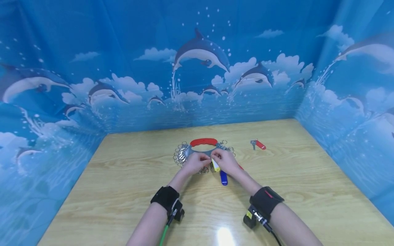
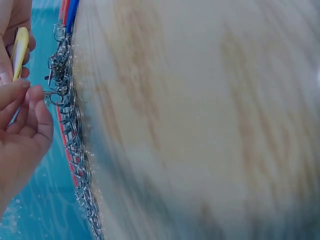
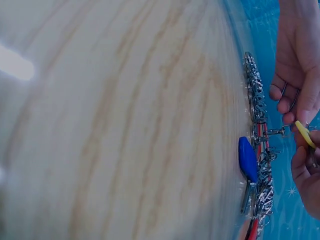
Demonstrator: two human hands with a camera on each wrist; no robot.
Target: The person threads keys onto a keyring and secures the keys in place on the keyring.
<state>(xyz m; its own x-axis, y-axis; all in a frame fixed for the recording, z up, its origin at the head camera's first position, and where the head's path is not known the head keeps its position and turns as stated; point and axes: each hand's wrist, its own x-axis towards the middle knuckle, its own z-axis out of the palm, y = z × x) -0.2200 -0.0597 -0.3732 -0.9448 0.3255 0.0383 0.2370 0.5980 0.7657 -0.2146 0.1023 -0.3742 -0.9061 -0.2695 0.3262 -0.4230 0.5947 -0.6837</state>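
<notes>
A large key holder with a red grip (image 1: 204, 141) and a grey band lies on the table, ringed by many small metal hooks and rings (image 1: 181, 153). My right hand (image 1: 226, 161) pinches a yellow key tag (image 3: 305, 134) with a pale label at the holder's near side. Meeting it there, my left hand (image 1: 195, 163) has thumb and fingertips together at the end of a small metal snap hook (image 2: 56, 94); the exact pinch point is partly hidden. A blue key tag (image 1: 224, 178) hangs from the holder below the right hand. Part of a red tag (image 1: 241, 167) shows beside that wrist.
A loose red key tag (image 1: 260, 145) with a key (image 1: 253, 143) lies on the table right of the holder. The wooden table (image 1: 123, 191) meets blue dolphin-print curtains (image 1: 138, 102) at its back and sides. Cables run from both wrist cameras.
</notes>
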